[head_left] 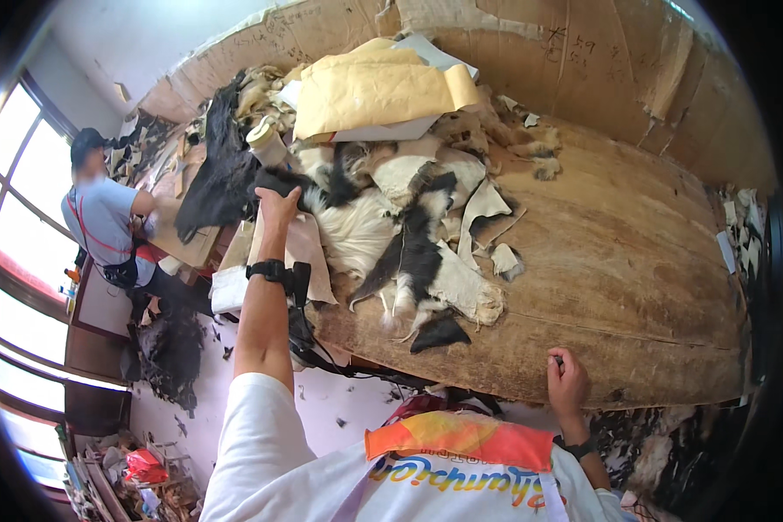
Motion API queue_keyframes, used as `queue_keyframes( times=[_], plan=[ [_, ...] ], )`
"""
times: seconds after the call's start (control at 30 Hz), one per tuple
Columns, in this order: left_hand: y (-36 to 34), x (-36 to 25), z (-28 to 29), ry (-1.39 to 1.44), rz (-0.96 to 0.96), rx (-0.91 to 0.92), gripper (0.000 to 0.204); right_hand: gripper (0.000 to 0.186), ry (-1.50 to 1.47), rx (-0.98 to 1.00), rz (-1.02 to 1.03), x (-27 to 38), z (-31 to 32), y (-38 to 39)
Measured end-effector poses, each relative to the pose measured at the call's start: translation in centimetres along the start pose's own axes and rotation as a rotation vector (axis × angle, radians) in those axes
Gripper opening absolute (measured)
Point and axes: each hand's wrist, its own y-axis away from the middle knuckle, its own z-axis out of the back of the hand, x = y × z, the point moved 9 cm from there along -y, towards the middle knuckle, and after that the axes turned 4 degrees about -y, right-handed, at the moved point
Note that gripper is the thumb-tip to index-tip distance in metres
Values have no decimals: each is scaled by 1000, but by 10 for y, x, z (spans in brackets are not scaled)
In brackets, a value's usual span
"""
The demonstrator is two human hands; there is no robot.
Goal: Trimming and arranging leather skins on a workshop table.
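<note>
My left hand [278,200] reaches forward with its fingers closed on a black fur piece [274,178] at the left of a loose pile of hide scraps. Beside it lie white long-haired fur [352,235], a black-and-white piece [413,261] and pale pieces of backing [304,261]. Behind the pile sit folded yellow paper [374,91] and a pale cylindrical container [265,143]. My right hand [565,378] is curled at the near edge of the wooden board [618,261], around something small and dark that I cannot make out.
A person [104,217] in a light blue shirt works at the left, beside dark hides [200,191] and windows. Tall cardboard [600,70] lines the back. Scraps and a red bag [143,465] lie on the floor at lower left; more scraps [739,226] sit at the right.
</note>
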Motion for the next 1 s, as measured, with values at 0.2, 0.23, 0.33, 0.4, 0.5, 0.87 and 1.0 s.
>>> queue_keyframes(
  times=[0.2, 0.23, 0.33, 0.4, 0.5, 0.87, 1.0],
  plan=[
    [-42, 48, 39, 548, 76, 196, 19, 8, -70, -34, 48, 4, -1, 1],
    [-44, 48, 62, 691, 123, 177, 13, 8, -87, -62, 62, 5, 1, 1],
    [-32, 14, 114, 986, 46, 269, 16, 9, -78, -55, 46, 2, 2, 1],
    [-44, 22, 146, 949, 20, 255, 16, 9, -67, -52, 25, -1, 2, 1],
    [-75, 29, 213, 884, -19, 211, 16, 9, -51, -32, 30, 8, 5, 1],
    [-58, -10, 253, 695, -112, 179, 17, 11, -68, 29, 44, 10, 9, 1],
    [-44, 5, 330, 590, -92, 90, 18, 13, -114, 104, -1, -1, 7, 4]
  ],
)
